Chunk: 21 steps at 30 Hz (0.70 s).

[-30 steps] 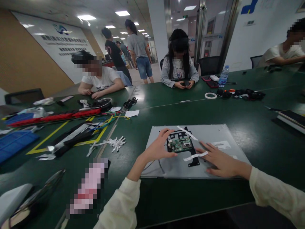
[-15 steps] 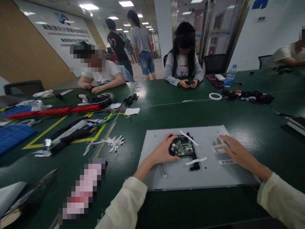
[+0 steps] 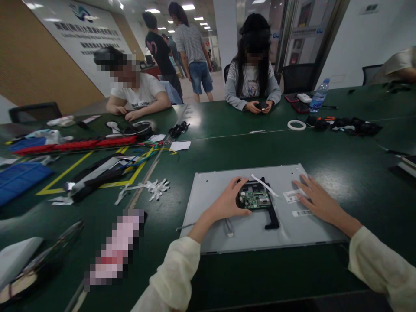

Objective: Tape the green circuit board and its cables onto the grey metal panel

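My left hand (image 3: 230,200) grips the left side of a green circuit board (image 3: 255,200) in a black frame, thumb at its near edge and fingers at the far edge. A black arm of the frame (image 3: 273,217) reaches toward me. One white tape strip (image 3: 264,185) lies slantwise across the frame's far right part. Under them is a flat grey metal panel (image 3: 211,190). Fingers spread, my right hand (image 3: 320,206) rests at the panel's right side, beside a white label (image 3: 292,196) and a barcode sticker (image 3: 302,213). A short cable end (image 3: 229,229) lies below my left wrist.
Cut white strips (image 3: 157,189) lie left of the panel, near a pixelated pink object (image 3: 117,247). Farther off are a tape roll (image 3: 296,125), a water bottle (image 3: 319,96), a red strip of parts (image 3: 78,145) and a blue tray (image 3: 22,180). Two people sit across the table.
The board and frame have shifted slightly right on the panel under my left hand. A second tape strip over the frame's lower arm no longer shows. My right hand has come down closer to the panel.
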### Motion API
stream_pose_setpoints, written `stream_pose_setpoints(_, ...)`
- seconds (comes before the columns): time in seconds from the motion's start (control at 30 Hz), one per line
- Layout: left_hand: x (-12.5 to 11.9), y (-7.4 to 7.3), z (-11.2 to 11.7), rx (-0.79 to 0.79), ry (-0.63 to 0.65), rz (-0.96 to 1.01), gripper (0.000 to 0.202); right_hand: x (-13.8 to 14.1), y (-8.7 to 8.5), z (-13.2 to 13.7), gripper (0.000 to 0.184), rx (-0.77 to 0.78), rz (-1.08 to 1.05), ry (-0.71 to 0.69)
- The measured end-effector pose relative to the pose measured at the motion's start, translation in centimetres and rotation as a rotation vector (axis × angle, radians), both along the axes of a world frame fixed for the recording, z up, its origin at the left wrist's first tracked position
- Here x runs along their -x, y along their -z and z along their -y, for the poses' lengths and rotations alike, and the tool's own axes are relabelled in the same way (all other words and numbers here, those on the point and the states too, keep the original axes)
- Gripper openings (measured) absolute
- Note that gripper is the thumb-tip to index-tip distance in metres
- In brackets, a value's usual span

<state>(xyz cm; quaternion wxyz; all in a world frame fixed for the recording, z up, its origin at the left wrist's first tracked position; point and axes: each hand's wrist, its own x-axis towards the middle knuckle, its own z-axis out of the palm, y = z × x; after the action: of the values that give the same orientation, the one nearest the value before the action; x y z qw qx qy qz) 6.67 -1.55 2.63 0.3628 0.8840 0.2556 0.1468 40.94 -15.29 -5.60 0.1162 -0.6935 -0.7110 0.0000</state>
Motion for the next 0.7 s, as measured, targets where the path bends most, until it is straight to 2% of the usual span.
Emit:
stream_pose_setpoints(0.17, -0.1, -0.9, 0.2, -0.017, -0.022, 0.003, 0.098, 0.2, -0.7, -0.4, 0.057, 0.033, -0.023, -0.008)
stream_pose_setpoints(0.27, 0.9, -2.0, -0.2, -0.060, -0.064, -0.001, 0.096, 1.0, -2.7, 0.5, 0.054, 0.092, -0.068, -0.009)
stream_pose_setpoints(0.4, 2.3, -3.3, -1.0, -0.157, -0.093, 0.014, 0.094, 4.2, -6.4, 1.4, 0.052, 0.247, -0.338, -0.188)
stream_pose_setpoints(0.47, 2.6, -3.4, -1.2, -0.177, -0.102, 0.023, 0.093, 6.3, -7.4, 1.1, 0.052, 0.291, -0.438, -0.298)
stream_pose_setpoints(0.6, 2.1, -2.5, -0.9, -0.140, -0.100, 0.017, 0.093, 9.0, -7.3, -0.2, 0.027, 0.286, -0.496, -0.427)
stream_pose_setpoints(0.7, 1.3, -1.5, -0.5, -0.092, -0.084, 0.016, 0.095, 8.9, -6.6, -0.4, 0.021, 0.279, -0.567, -0.449)
